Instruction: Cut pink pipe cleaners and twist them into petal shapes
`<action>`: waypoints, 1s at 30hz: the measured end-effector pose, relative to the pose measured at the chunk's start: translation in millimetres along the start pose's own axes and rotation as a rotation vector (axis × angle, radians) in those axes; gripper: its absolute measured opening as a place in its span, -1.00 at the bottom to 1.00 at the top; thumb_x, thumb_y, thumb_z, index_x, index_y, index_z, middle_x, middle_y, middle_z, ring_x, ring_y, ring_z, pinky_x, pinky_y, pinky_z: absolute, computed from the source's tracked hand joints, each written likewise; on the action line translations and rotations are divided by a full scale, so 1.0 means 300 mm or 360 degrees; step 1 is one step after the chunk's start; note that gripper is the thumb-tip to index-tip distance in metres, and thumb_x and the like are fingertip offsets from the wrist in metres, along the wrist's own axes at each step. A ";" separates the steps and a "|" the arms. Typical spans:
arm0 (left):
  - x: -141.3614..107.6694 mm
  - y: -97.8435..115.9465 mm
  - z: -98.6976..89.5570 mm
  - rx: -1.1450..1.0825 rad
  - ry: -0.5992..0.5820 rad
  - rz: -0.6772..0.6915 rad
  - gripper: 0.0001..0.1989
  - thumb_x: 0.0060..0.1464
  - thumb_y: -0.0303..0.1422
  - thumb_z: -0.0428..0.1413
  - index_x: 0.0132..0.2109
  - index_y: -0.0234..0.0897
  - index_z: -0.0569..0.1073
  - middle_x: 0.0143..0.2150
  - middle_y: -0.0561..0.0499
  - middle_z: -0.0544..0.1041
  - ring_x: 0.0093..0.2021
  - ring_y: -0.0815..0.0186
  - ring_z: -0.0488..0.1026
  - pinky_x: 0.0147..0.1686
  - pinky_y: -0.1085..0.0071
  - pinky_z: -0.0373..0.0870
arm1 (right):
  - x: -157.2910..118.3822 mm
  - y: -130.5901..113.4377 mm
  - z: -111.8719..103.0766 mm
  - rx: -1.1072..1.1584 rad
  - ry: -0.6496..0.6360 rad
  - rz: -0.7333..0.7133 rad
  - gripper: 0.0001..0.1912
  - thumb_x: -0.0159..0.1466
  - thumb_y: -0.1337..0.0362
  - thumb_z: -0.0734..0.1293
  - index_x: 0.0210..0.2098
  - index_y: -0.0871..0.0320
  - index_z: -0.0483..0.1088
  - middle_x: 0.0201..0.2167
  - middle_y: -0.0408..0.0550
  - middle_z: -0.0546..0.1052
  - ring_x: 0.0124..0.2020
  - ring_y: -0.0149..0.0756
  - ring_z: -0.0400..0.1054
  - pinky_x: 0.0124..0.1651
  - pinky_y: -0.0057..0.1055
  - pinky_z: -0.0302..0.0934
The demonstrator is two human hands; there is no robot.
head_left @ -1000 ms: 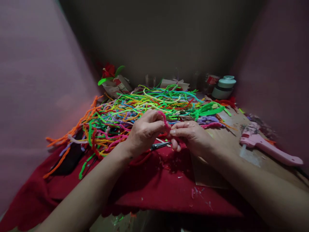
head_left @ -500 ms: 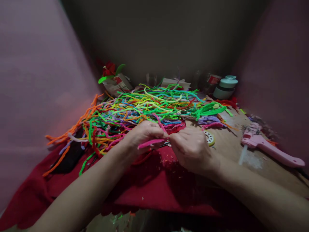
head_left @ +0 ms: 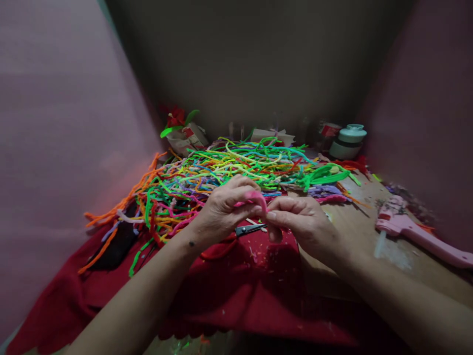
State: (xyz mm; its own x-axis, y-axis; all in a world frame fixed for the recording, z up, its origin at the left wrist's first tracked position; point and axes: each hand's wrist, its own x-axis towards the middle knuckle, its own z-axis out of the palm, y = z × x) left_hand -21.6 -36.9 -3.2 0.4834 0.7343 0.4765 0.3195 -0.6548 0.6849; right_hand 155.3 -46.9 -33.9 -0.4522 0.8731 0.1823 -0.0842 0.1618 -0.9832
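Note:
A pink pipe cleaner (head_left: 259, 198) is bent in a curve between my two hands. My left hand (head_left: 231, 202) is closed around one part of it, with the fingers hiding some of its length. My right hand (head_left: 301, 217) pinches its end between thumb and fingers. Just below them, a pair of scissors (head_left: 251, 229) lies on the red cloth (head_left: 236, 286), its dark blades pointing right and its red handles partly under my left wrist. Behind the hands spreads a big tangled pile of coloured pipe cleaners (head_left: 221, 165).
A pink glue gun (head_left: 414, 227) lies on the brown board (head_left: 354, 231) at the right. Looped green pipe cleaners (head_left: 325, 175) rest near the board's far edge. At the back stand a light-blue-lidded jar (head_left: 349, 142) and a red flower (head_left: 175, 118). Small scraps dot the cloth.
The pink pipe cleaner, earlier with ends sticking up and out to the left, now curves over between my hands. My right hand has turned from a fist into a pinch. The view has shifted slightly.

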 end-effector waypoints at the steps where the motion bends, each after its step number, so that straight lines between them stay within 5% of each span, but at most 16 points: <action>1: -0.001 -0.007 0.008 -0.0025 -0.0015 -0.0079 -0.88 0.02 -0.40 0.12 -0.46 -0.32 0.45 -0.40 0.03 0.39 -0.29 0.36 0.31 -0.24 0.45 0.25 | -0.003 0.000 0.004 -0.0099 0.0026 -0.0025 -0.76 0.19 0.31 0.24 -0.60 0.19 0.34 -0.68 -0.16 0.38 -0.60 -0.43 0.22 -0.47 -0.47 0.12; 5: -0.005 -0.032 0.047 -0.0541 -0.0172 -0.0703 -0.80 0.06 -0.32 0.06 -0.45 -0.34 0.33 -0.52 0.12 0.27 -0.49 0.46 0.19 -0.45 0.51 0.16 | -0.016 0.007 0.019 -0.0772 0.0279 -0.0392 -0.79 0.18 0.36 0.24 -0.56 0.21 0.38 -0.66 -0.15 0.36 -0.60 -0.45 0.19 -0.49 -0.46 0.03; 7: -0.003 -0.038 0.058 -0.0684 -0.0205 -0.0816 -0.80 0.06 -0.31 0.05 -0.43 -0.35 0.31 -0.51 0.12 0.26 -0.48 0.47 0.19 -0.45 0.52 0.16 | -0.014 0.016 0.021 -0.0902 0.0357 -0.0467 -0.82 0.18 0.36 0.25 -0.54 0.22 0.40 -0.64 -0.14 0.37 -0.59 -0.45 0.19 -0.48 -0.46 0.02; 15: 0.009 -0.043 0.031 -0.0418 -0.0025 -0.0626 -0.80 0.09 -0.29 0.01 -0.42 -0.32 0.28 -0.49 0.12 0.30 -0.46 0.46 0.24 -0.45 0.54 0.17 | 0.037 0.056 -0.025 0.0463 -0.0104 0.0281 -0.81 0.17 0.24 0.29 -0.48 0.23 0.41 -0.65 -0.10 0.48 -0.65 -0.43 0.30 -0.52 -0.49 0.17; 23: 0.010 -0.039 0.022 -0.0144 -0.0121 -0.0638 -0.78 0.09 -0.31 0.01 -0.45 -0.34 0.32 -0.53 0.13 0.27 -0.51 0.48 0.19 -0.52 0.54 0.12 | 0.043 0.079 -0.027 0.0387 0.0014 0.0272 -0.76 0.13 0.17 0.37 -0.51 0.25 0.42 -0.67 -0.08 0.50 -0.71 -0.48 0.29 -0.57 -0.54 0.14; 30: 0.012 -0.037 0.007 0.0058 0.0045 -0.0502 -0.81 0.10 -0.35 -0.01 -0.45 -0.33 0.31 -0.53 0.12 0.27 -0.50 0.46 0.20 -0.49 0.52 0.15 | 0.052 0.075 -0.054 0.0972 -0.0138 0.0600 -0.83 0.05 0.29 0.35 -0.49 0.31 0.47 -0.62 -0.01 0.54 -0.67 -0.40 0.37 -0.53 -0.48 0.23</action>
State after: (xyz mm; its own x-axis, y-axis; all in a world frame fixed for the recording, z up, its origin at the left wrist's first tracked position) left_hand -21.8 -27.4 -10.2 0.3331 0.9066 0.2591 0.4794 -0.3994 0.7815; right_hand 160.6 -22.1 -53.1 -0.6148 0.7752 -0.1452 -0.3784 -0.4515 -0.8080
